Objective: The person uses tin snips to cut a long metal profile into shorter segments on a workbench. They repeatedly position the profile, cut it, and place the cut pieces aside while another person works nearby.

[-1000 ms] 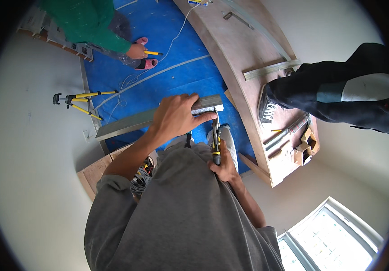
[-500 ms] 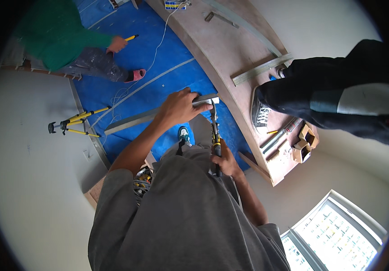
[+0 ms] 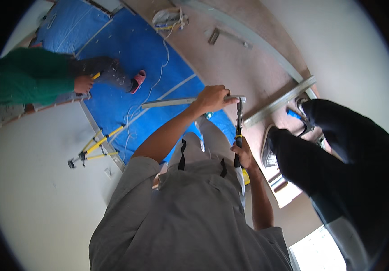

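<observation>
My left hand (image 3: 211, 98) grips a long grey metal channel (image 3: 167, 103) near its right end and holds it level in front of me. My right hand (image 3: 244, 154) is closed around the black and yellow handles of a pair of snips (image 3: 238, 128), which stand upright with the jaws meeting the channel's end just right of my left hand. My grey shirt and trousers fill the lower middle of the view.
A blue tarp (image 3: 127, 49) covers the floor beside a curved plywood board (image 3: 230, 58) bearing metal strips. A person in green (image 3: 27, 83) crouches at the left with a yellow tool. Another person in dark clothes (image 3: 339, 158) stands right. A yellow tripod (image 3: 90, 149) lies near the wall.
The view has swung, so the scene has shifted. I have raised the channel and snips higher in front of me; my grip on both stays the same. The person in green has moved left.
</observation>
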`<action>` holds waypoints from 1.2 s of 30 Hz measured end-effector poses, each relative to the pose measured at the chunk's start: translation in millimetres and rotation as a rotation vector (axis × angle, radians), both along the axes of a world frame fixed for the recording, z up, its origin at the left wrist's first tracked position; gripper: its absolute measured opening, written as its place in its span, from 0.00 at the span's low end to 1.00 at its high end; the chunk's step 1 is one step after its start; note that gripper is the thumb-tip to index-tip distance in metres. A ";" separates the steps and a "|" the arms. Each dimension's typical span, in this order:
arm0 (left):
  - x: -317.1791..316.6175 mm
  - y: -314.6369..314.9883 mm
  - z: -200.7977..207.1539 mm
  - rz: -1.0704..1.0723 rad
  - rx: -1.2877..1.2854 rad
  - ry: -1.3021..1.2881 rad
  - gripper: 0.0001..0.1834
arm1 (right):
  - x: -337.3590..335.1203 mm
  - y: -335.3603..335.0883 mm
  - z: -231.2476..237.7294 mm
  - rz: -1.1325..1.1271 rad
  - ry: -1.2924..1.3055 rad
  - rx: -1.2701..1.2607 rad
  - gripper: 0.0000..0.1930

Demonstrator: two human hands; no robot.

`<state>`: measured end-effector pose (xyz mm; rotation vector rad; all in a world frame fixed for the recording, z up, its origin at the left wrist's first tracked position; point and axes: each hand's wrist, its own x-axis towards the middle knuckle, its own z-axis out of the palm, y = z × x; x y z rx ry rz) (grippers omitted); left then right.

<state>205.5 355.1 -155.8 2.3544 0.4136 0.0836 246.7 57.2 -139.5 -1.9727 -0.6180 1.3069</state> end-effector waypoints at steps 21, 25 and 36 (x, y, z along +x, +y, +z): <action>148.6 66.3 -137.8 -0.449 -0.043 -0.117 0.17 | 26.6 101.3 -95.6 -0.608 0.314 -0.111 0.32; 152.7 65.9 -129.0 -0.355 -0.175 -0.101 0.11 | 26.1 88.9 -95.8 -0.518 0.293 -0.217 0.35; 161.9 -39.9 -73.1 -1.210 -0.757 -0.700 0.16 | 27.9 82.3 -98.1 -0.386 0.124 -0.092 0.35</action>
